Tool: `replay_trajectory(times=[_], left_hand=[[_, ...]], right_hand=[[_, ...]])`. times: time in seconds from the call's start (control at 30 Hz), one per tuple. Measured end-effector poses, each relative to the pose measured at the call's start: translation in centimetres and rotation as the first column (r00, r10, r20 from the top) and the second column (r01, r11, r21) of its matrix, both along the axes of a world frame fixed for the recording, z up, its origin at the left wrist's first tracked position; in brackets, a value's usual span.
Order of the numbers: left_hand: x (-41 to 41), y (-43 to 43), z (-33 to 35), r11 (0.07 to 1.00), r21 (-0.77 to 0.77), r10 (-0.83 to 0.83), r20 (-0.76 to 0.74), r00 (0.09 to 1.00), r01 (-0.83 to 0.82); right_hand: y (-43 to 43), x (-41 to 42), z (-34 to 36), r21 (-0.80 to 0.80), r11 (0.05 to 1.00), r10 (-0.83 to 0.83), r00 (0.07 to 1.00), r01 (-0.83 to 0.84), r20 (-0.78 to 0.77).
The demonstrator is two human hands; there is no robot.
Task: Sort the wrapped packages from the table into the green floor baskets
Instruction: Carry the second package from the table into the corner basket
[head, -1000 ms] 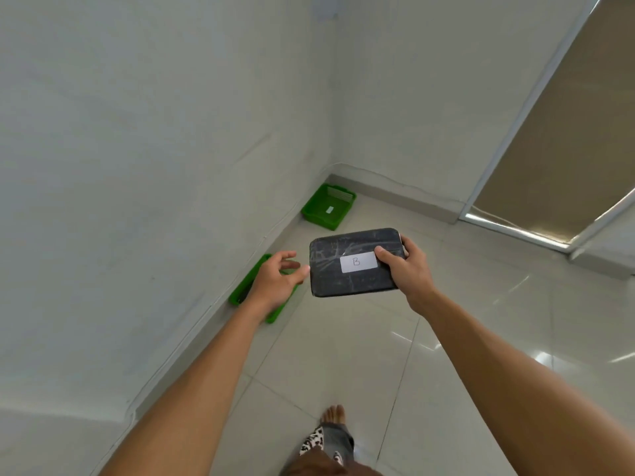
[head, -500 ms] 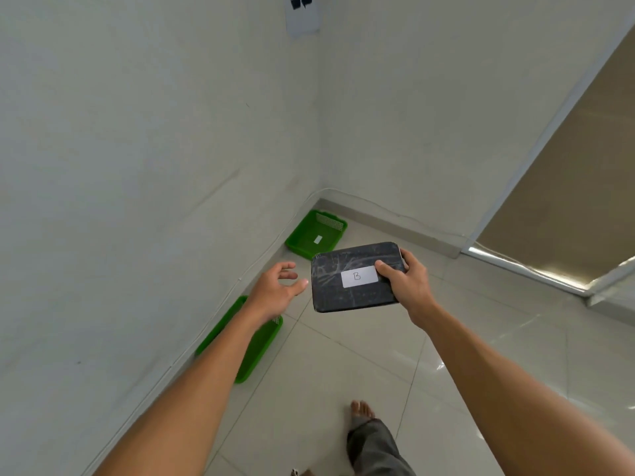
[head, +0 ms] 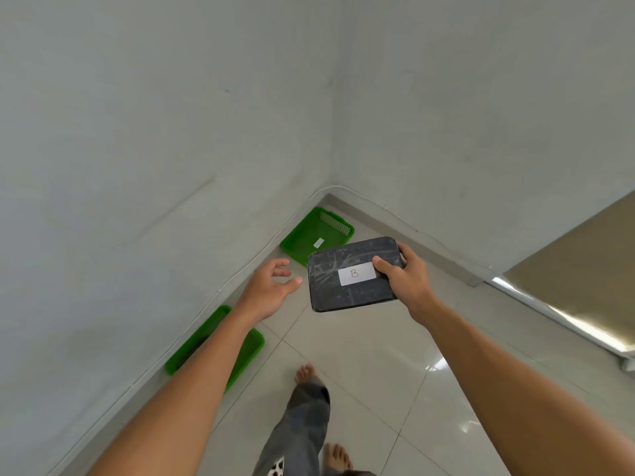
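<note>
A flat black wrapped package [head: 343,290] with a white label marked "B" is held in the air by my right hand [head: 407,278], which grips its right edge. My left hand [head: 269,290] hovers empty just left of the package, fingers spread. Two green floor baskets stand along the left wall. The far green basket [head: 311,240] sits in the room's corner with a small white label inside; the package overlaps its near edge in view. The near green basket [head: 249,350] lies below my left forearm, which hides much of it.
White walls meet in a corner ahead. The floor [head: 360,355] is glossy pale tile. A tan panel with a metal threshold [head: 567,321] runs along the right. My bare feet and grey trouser leg [head: 305,417] show at the bottom centre.
I have stepped closer to the corner; both baskets now appear larger and lower in view. The package stays in my right hand and my left hand remains empty beside it.
</note>
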State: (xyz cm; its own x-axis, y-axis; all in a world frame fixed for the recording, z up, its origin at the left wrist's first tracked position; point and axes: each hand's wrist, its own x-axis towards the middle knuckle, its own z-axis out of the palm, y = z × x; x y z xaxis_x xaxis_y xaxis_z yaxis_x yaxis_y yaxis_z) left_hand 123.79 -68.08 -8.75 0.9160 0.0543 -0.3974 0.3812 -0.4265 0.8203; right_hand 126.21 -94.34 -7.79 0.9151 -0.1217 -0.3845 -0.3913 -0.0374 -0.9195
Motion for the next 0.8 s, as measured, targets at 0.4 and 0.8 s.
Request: replay_trajectory(times=[0.4, 0.8], left_hand=[[20.6, 1.9, -16.2, 0.997, 0.021, 0.081, -0.113, 0.990, -0.079], [33.7, 0.8, -45.6, 0.983, 0.064, 0.177, -0.055, 0.983, -0.173]], right_hand=[[2.6, 21.0, -16.1, -0.033, 0.999, 0.040, 0.993, -0.044, -0.112], [2.3, 36.7, -45.7, -0.069, 0.987, 0.141, 0.985, -0.149, -0.100]])
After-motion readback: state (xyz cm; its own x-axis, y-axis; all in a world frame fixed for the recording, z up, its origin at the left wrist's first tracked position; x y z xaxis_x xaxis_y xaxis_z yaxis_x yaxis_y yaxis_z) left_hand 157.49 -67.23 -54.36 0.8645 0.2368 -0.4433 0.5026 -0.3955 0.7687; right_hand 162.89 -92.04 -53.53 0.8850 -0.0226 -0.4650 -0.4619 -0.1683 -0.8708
